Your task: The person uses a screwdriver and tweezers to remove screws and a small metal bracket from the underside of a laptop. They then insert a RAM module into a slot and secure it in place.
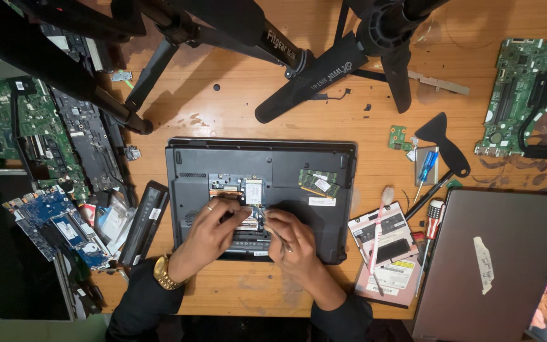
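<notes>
A black laptop (pixel 286 158) lies upside down in the middle of the wooden desk, its bottom bay open and showing a small card (pixel 253 190) and a memory module (pixel 318 182). My left hand (pixel 207 237), with a ring and a gold watch, rests over the open bay and touches the parts inside. My right hand (pixel 292 244) sits beside it and pinches a thin metal tool (pixel 278 235) that points into the bay. The parts under my fingertips are hidden.
Tripod legs (pixel 311 79) cross the desk's far side. Circuit boards (pixel 33 133) and a black battery (pixel 144 221) lie at left. At right lie a drive (pixel 392 253), a brush (pixel 378 228), screwdrivers (pixel 427 171), a black pry tool (pixel 447 142), a green board (pixel 533 95) and a closed grey laptop (pixel 495 266).
</notes>
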